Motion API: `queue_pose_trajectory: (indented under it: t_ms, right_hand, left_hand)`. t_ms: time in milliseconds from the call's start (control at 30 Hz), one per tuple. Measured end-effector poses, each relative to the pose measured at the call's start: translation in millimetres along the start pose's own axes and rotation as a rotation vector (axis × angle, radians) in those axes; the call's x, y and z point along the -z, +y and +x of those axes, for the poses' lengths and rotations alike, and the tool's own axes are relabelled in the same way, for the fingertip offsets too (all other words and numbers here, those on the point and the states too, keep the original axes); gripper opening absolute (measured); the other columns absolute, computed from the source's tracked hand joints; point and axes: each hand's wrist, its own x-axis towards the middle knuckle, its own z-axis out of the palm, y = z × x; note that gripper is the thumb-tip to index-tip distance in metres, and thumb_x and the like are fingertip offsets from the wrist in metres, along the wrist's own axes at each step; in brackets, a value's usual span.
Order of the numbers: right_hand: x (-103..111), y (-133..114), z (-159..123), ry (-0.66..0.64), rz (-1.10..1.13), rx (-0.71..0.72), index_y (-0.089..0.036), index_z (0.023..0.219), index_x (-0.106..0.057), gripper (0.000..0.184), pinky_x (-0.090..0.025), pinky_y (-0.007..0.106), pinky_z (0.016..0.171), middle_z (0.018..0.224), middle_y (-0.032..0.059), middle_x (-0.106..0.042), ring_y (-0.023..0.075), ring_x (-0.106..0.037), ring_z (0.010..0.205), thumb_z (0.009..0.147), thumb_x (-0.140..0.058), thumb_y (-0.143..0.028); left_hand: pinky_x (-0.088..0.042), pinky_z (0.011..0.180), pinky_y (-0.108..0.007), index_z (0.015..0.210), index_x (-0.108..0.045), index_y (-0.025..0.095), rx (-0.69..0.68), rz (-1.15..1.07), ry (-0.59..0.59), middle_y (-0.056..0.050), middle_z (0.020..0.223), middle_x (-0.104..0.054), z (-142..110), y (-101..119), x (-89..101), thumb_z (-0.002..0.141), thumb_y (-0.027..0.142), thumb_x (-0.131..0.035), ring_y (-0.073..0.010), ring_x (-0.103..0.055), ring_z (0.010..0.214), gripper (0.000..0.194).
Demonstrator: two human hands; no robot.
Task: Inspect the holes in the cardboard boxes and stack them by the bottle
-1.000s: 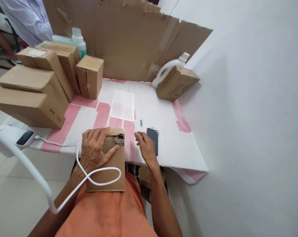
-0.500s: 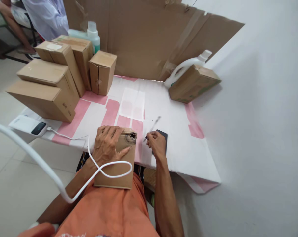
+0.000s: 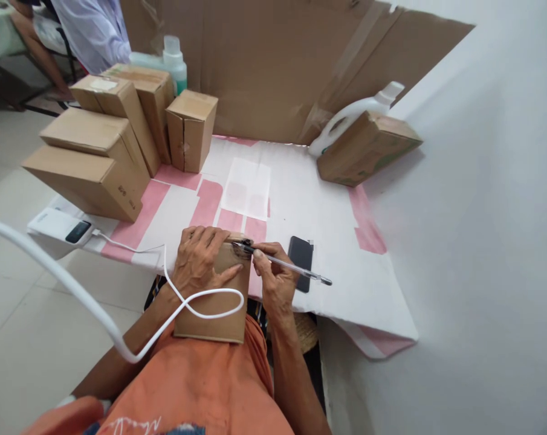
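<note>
A small brown cardboard box point(image 3: 210, 323) leans between my lap and the table's front edge. Its upper right corner carries a dark scribbled, torn-looking patch point(image 3: 240, 249). My left hand point(image 3: 198, 257) grips the box from the left, fingers over its far edge and thumb on its face. Pinched in my right hand point(image 3: 277, 275) is a clear ballpoint pen point(image 3: 284, 263), its dark tip at the black patch and its rear end pointing right. A dark phone point(image 3: 301, 254) lies on the table just beyond my right hand.
Several cardboard boxes point(image 3: 87, 163) stand at the left, a green-tinted bottle point(image 3: 176, 63) behind them. A white power bank point(image 3: 60, 226) feeds a white cable point(image 3: 64, 278) looping over the box. A tilted box point(image 3: 368, 148) and white jug point(image 3: 346, 121) stand back right. Another person's sleeve point(image 3: 94, 36) shows.
My right hand has turned and moved left from beside the phone, bringing the pen tip onto the box's dark corner. My left hand keeps its hold on the box.
</note>
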Motion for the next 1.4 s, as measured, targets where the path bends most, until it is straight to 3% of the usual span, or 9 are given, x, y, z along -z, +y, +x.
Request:
queue_pose_trajectory:
  t_ms: [167,433,600,700,833,967,1067,1233,1400]
  right_hand:
    - [-1,-4,5,-0.028,-0.066,0.037,-0.023,0.090,-0.074,0.010,-0.051,0.029,0.073,0.087,0.0007,-0.069,0.0167,-0.064,0.081,0.096,-0.069,-0.030]
    - [21,-9,1,-0.054,-0.154,0.033,-0.021,0.080,-0.069,0.018,-0.043,0.024,0.059,0.076,-0.0018,-0.063,0.0125,-0.057,0.067,0.095,-0.068,-0.031]
    - [44,-1,31,-0.016,-0.106,-0.196,-0.021,0.094,-0.062,0.028,-0.047,0.024,0.052,0.098,0.0032,-0.072,0.0112,-0.061,0.058,0.098,-0.063,-0.048]
    - [52,14,61,-0.195,-0.443,-0.417,-0.020,0.098,-0.058,0.024,-0.051,0.025,0.056,0.097,0.0073,-0.075,0.0148,-0.070,0.066,0.103,-0.052,-0.042]
    - [46,41,93,-0.381,-0.876,-0.594,-0.016,0.077,-0.064,0.021,-0.049,0.026,0.064,0.075,0.0086,-0.075,0.0175,-0.071,0.064,0.094,-0.066,-0.028]
    - [33,55,101,-0.350,-1.045,-0.633,-0.015,0.077,-0.069,0.018,-0.050,0.032,0.077,0.092,0.0181,-0.079,0.0303,-0.076,0.094,0.085,-0.079,-0.028]
    - [37,52,91,-0.300,-1.101,-0.632,-0.016,0.091,-0.072,0.026,-0.050,0.035,0.083,0.105,0.0196,-0.078,0.0337,-0.074,0.106,0.091,-0.075,-0.042]
    - [75,39,53,-0.042,-1.205,-0.649,-0.009,0.133,-0.059,0.056,-0.048,0.045,0.102,0.141,0.0295,-0.061,0.0421,-0.057,0.135,0.097,-0.065,-0.051]
    - [105,48,35,0.117,-1.141,-0.748,-0.004,0.131,-0.060,0.076,-0.049,0.051,0.107,0.141,0.0355,-0.058,0.0469,-0.056,0.137,0.078,-0.084,-0.054]
  left_hand:
    - [-0.043,0.098,-0.048,0.121,-0.066,0.015,0.001,-0.005,0.003,-0.013,0.113,-0.074,0,0,-0.9,0.088,0.051,-0.074,-0.0337,-0.065,0.104,0.050]
    - [-0.044,0.098,-0.048,0.122,-0.066,0.015,0.008,0.003,0.002,-0.013,0.113,-0.075,0,0,-0.7,0.089,0.052,-0.073,-0.0337,-0.066,0.104,0.050]
    - [-0.045,0.098,-0.049,0.122,-0.065,0.016,0.003,0.004,0.000,-0.013,0.114,-0.075,-1,-1,-0.5,0.088,0.049,-0.074,-0.0344,-0.066,0.105,0.048]
    - [-0.045,0.099,-0.049,0.122,-0.064,0.015,-0.006,0.011,0.022,-0.014,0.115,-0.075,-2,-3,-0.5,0.088,0.047,-0.076,-0.0347,-0.067,0.105,0.049]
    - [-0.045,0.098,-0.049,0.123,-0.063,0.015,-0.029,0.018,0.051,-0.014,0.114,-0.075,-2,-5,-1.4,0.088,0.048,-0.076,-0.0348,-0.067,0.104,0.050]
    - [-0.045,0.097,-0.049,0.124,-0.061,0.016,-0.047,0.040,0.069,-0.014,0.114,-0.074,-2,-6,-2.5,0.090,0.049,-0.074,-0.0346,-0.068,0.104,0.049]
    - [-0.045,0.097,-0.048,0.124,-0.060,0.018,-0.049,0.051,0.068,-0.014,0.114,-0.074,-2,-7,-2.2,0.091,0.051,-0.072,-0.0344,-0.068,0.103,0.048]
    - [-0.046,0.098,-0.049,0.125,-0.061,0.017,-0.040,0.043,0.062,-0.014,0.115,-0.075,-3,-6,-1.3,0.091,0.051,-0.072,-0.0348,-0.068,0.104,0.049]
    - [-0.046,0.096,-0.050,0.123,-0.062,0.018,-0.047,0.031,0.069,-0.014,0.113,-0.076,-1,-8,-2.8,0.089,0.052,-0.072,-0.0359,-0.068,0.102,0.049]
